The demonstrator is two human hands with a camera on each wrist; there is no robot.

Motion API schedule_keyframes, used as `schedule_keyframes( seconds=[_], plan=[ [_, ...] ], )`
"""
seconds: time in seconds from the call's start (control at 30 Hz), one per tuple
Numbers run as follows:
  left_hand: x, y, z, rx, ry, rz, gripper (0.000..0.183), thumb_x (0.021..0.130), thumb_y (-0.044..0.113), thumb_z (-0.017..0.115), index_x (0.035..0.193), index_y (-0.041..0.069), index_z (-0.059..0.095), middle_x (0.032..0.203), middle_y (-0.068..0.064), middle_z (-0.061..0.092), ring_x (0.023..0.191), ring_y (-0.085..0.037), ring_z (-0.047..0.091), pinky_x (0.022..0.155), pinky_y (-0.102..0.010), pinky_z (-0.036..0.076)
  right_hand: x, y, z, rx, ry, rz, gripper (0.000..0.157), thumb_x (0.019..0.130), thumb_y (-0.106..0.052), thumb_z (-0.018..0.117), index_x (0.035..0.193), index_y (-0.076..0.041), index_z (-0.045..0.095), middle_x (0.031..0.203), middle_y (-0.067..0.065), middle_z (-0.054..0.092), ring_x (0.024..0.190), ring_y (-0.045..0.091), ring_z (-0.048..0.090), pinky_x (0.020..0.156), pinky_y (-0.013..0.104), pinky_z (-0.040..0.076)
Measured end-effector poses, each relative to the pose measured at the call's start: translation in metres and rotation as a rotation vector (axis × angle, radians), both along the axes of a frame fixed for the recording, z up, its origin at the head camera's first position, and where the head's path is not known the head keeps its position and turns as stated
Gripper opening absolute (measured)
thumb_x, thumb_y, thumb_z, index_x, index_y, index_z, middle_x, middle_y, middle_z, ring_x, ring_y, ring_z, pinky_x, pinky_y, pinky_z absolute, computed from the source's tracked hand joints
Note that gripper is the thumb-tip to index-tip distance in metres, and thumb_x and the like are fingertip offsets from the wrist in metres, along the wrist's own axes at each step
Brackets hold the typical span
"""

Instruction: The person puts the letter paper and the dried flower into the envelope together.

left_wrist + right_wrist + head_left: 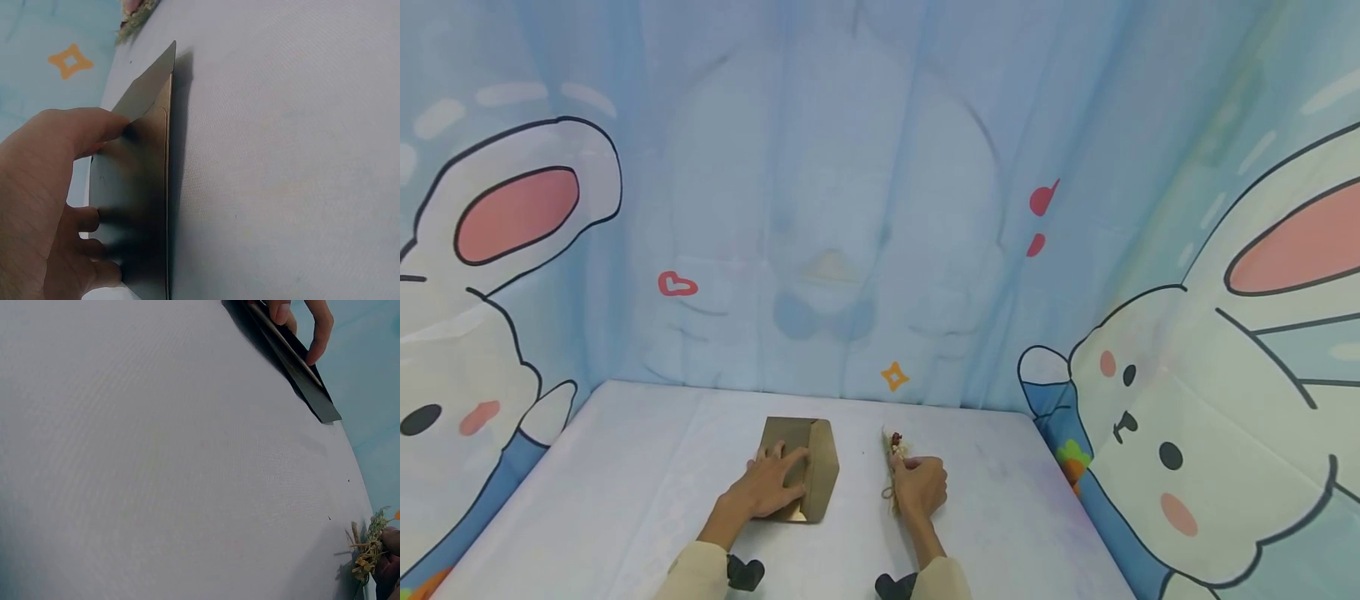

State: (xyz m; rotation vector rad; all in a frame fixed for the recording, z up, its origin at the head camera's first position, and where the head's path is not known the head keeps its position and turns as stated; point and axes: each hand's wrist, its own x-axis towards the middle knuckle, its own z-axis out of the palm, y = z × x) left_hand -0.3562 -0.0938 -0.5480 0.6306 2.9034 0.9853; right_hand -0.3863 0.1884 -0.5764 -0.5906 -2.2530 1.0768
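Observation:
A gold-brown envelope (822,467) lies on the white table, its pointed flap folded out toward the right. My left hand (772,483) rests on it with fingers spread; the left wrist view has the thumb and fingertips touching the envelope's face (140,181). Further right, my right hand (922,485) pinches a small bunch of dried flowers (896,442) tied with twine. Its blossoms point away from me. In the right wrist view only the fingertips and part of the dried flowers (370,550) show at the lower right corner.
The white-covered table (1022,508) spreads around both hands. A light blue curtain (842,167) with printed rabbits hangs behind it and along both sides. Dark heart shapes (745,573) show beside the sleeve cuffs.

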Motion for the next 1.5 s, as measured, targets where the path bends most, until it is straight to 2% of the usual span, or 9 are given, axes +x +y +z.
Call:
schedule_keyframes(
  seconds=[0.37, 0.87, 1.1, 1.27, 1.5],
  plan=[
    [-0.001, -0.001, 0.000, 0.006, -0.007, 0.009, 0.059, 0.100, 0.026, 0.072, 0.155, 0.011, 0.054, 0.161, -0.046, 0.040, 0.147, -0.079, 0.032, 0.116, -0.089, 0.027, -0.003, -0.013, 0.007, 0.003, 0.066, 0.018, 0.020, 0.083, -0.018, 0.092, 0.078, -0.001, 0.083, 0.071, 0.014, 0.078, 0.062, 0.031, 0.072, 0.061, 0.051, 0.053],
    [0.000, 0.000, 0.002, 0.010, 0.008, 0.001, 0.057, 0.101, 0.025, 0.073, 0.154, 0.012, 0.056, 0.160, -0.046, 0.042, 0.147, -0.078, 0.033, 0.116, -0.089, 0.028, -0.003, -0.044, 0.019, -0.019, 0.061, 0.070, 0.020, 0.082, -0.019, 0.095, 0.073, -0.005, 0.083, 0.065, 0.008, 0.076, 0.056, 0.022, 0.067, 0.063, 0.048, 0.055],
    [0.001, 0.001, -0.001, 0.003, -0.018, 0.028, 0.060, 0.102, 0.029, 0.072, 0.157, 0.014, 0.054, 0.164, -0.043, 0.039, 0.150, -0.077, 0.030, 0.119, -0.087, 0.027, -0.001, -0.060, 0.020, -0.002, 0.060, 0.128, 0.019, 0.082, -0.020, 0.094, 0.070, -0.009, 0.083, 0.063, 0.005, 0.075, 0.055, 0.018, 0.066, 0.060, 0.046, 0.056],
    [-0.001, 0.001, -0.003, 0.000, -0.007, 0.031, 0.059, 0.101, 0.028, 0.072, 0.156, 0.014, 0.055, 0.162, -0.043, 0.041, 0.149, -0.077, 0.031, 0.117, -0.088, 0.028, 0.000, -0.074, 0.021, 0.012, 0.058, 0.144, 0.021, 0.081, -0.020, 0.096, 0.068, -0.010, 0.082, 0.063, 0.003, 0.075, 0.056, 0.017, 0.065, 0.063, 0.047, 0.057],
    [-0.002, 0.003, -0.003, -0.008, 0.007, 0.047, 0.059, 0.099, 0.026, 0.074, 0.154, 0.014, 0.057, 0.161, -0.042, 0.043, 0.149, -0.076, 0.033, 0.117, -0.087, 0.030, 0.000, -0.091, 0.021, 0.004, 0.055, 0.204, 0.020, 0.082, -0.018, 0.096, 0.070, -0.009, 0.083, 0.063, 0.003, 0.076, 0.054, 0.014, 0.064, 0.061, 0.043, 0.056]
  ],
)
